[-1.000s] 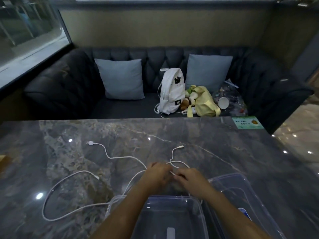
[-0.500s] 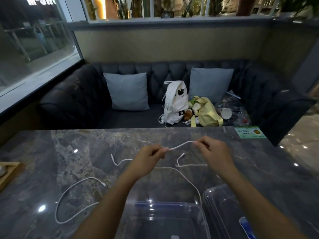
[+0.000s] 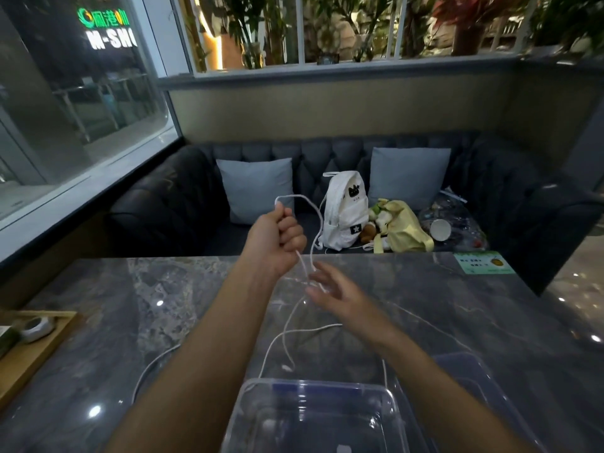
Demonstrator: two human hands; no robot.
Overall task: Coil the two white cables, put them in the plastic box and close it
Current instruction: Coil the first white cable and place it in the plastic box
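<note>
1. The first white cable (image 3: 302,198) is up off the desk (image 3: 196,289). One loop stands above the left hand (image 3: 276,238), whose grip is clenched round the strands. The rest drops past the right hand (image 3: 336,295) to the desk, and its plug end lies just short of the plastic box (image 3: 310,383).
2. The right hand's grip is spread, fingers straight against the hanging strands and, from what I can see, pinching nothing.
3. The second white cable (image 3: 147,367) lies loose and uncoiled on the desk to the left, partly hidden by the left forearm.
4. The box sits open at the near edge with no cable in it, and its lid (image 3: 470,364) lies beside it on the right.
5. With only one loop made, I'd judge this is early in the coiling, and there are several risks from here:
   - The tail hangs unguided, so it could twist and make uneven loops.
   - As it drags, it could catch on the box rim or cross the second cable and tangle.
   - If the left fist slackens, the springy loop pops out.
   - A loose coil could open up inside the box and get trapped under the lid.
</note>
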